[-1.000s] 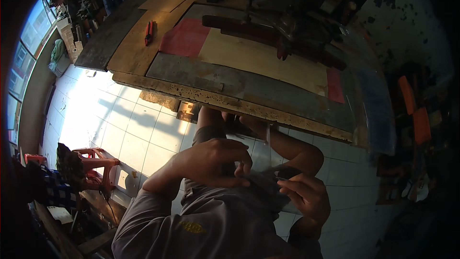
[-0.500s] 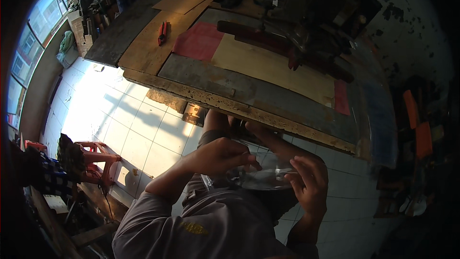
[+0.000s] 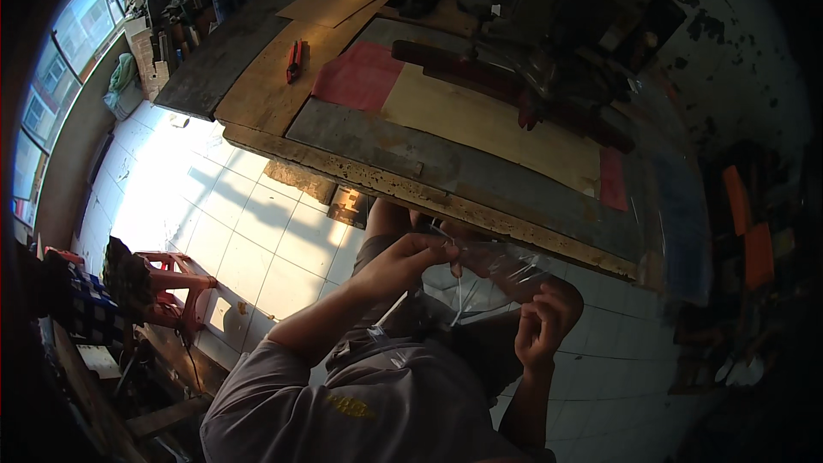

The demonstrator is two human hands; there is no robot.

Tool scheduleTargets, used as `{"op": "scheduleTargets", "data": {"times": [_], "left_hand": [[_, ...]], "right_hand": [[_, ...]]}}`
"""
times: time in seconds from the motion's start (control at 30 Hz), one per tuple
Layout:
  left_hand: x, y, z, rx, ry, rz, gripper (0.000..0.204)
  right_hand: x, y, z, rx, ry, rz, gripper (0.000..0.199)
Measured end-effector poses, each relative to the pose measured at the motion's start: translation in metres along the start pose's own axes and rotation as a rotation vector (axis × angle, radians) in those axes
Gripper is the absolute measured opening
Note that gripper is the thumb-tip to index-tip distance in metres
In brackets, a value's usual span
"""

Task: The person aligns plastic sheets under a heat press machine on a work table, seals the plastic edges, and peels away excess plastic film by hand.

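Over my lap hangs a thin, clear plastic sheet or bag [image 3: 490, 298], creased and catching light. My left hand [image 3: 418, 255] pinches its upper left part between thumb and fingers, just below the table edge. To the right of the plastic is my right hand [image 3: 546, 326], its fingers curled in. Whether those fingers grip the plastic's edge is hard to see. On the table beyond lie a long pale yellow sheet [image 3: 489, 124] and a red piece [image 3: 360, 75] at its left end.
The worn table edge [image 3: 411, 195] runs just beyond my hands. A red cutter [image 3: 295, 62] lies on the brown board at the left. A dark red bar [image 3: 454, 62] crosses the yellow sheet. A red plastic stool [image 3: 176, 283] stands on the tiled floor at left.
My left hand has risen toward the table edge, lifting the plastic. My right hand has dropped slightly, and its fingers have curled. The plastic, stretched between both hands before, now hangs more loosely.
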State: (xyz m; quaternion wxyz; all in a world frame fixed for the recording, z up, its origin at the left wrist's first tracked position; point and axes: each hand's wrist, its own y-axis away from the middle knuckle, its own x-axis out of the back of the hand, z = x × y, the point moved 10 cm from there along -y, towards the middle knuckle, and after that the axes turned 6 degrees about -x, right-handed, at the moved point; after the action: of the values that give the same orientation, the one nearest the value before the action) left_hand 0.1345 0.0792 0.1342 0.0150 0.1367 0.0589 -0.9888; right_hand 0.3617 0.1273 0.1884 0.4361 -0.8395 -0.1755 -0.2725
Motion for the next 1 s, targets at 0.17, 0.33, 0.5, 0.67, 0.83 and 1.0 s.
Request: {"op": "scheduleTargets", "data": {"times": [0.17, 0.33, 0.5, 0.67, 0.83, 1.0], "left_hand": [[-0.01, -0.002, -0.001, -0.001, 0.469, -0.027, 0.034], [-0.013, -0.004, 0.012, 0.101, 0.438, 0.031, 0.031], [-0.01, -0.011, 0.007, 0.146, 0.389, -0.028, 0.034], [-0.023, -0.036, 0.017, 0.024, 0.192, -0.106, 0.029], [-0.035, -0.04, 0.06, -0.455, -0.283, -0.105, 0.018], [-0.052, -0.036, 0.056, -0.519, -0.514, -0.117, 0.006]], "right_hand": [[-0.014, -0.002, -0.008, -0.011, -0.089, -0.091, 0.028], [-0.01, 0.009, -0.004, -0.003, -0.075, 0.009, 0.02], [0.024, -0.004, -0.003, -0.008, -0.101, 0.097, 0.009], [0.04, -0.004, 0.01, -0.047, -0.106, 0.126, 0.011], [0.053, -0.009, 0.044, -0.273, -0.34, 0.194, 0.019], [0.065, -0.02, 0.03, -0.341, -0.506, 0.226, 0.034]]}}
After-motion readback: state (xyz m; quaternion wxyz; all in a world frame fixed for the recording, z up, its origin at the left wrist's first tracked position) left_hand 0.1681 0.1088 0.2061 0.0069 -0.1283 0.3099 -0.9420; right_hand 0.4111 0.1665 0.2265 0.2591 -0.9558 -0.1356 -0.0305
